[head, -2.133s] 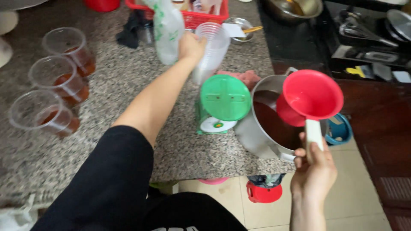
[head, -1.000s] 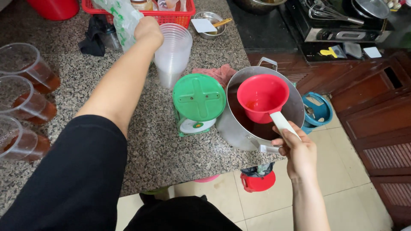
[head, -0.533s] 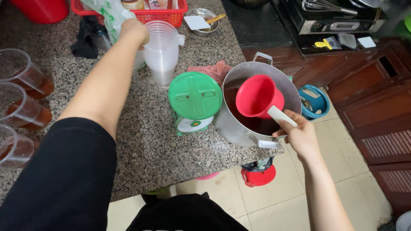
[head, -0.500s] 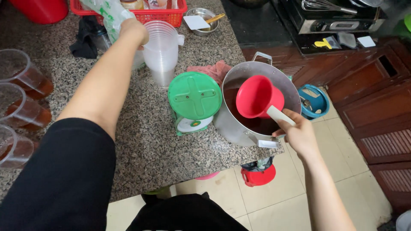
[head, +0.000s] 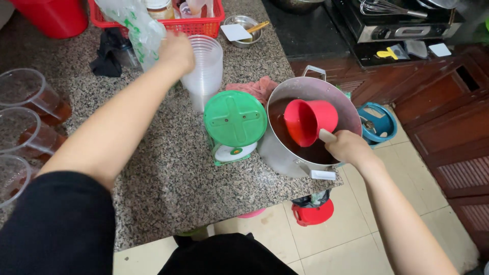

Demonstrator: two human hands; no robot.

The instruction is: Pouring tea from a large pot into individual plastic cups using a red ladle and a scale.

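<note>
My right hand [head: 345, 147] grips the white handle of a red ladle cup [head: 309, 121], tipped down into the dark brown liquid of a large metal pot [head: 277, 155] at the counter's right edge. My left hand [head: 177, 51] reaches across the counter and holds the top of a stack of clear plastic cups [head: 205, 71], beside a clear plastic bag [head: 133, 28]. A green kitchen scale [head: 235, 122] stands between the stack and the pot.
Three clear cups with brown liquid [head: 35, 99] line the left of the speckled granite counter [head: 168, 178]. A red basket [head: 204, 23] and small metal bowl [head: 244, 26] sit at the back. A stove [head: 397, 20] is at right; a blue gas cylinder [head: 376, 122] stands on the floor.
The red ladle cup came down from above the pot and now dips into the liquid. My left hand stayed on the cup stack.
</note>
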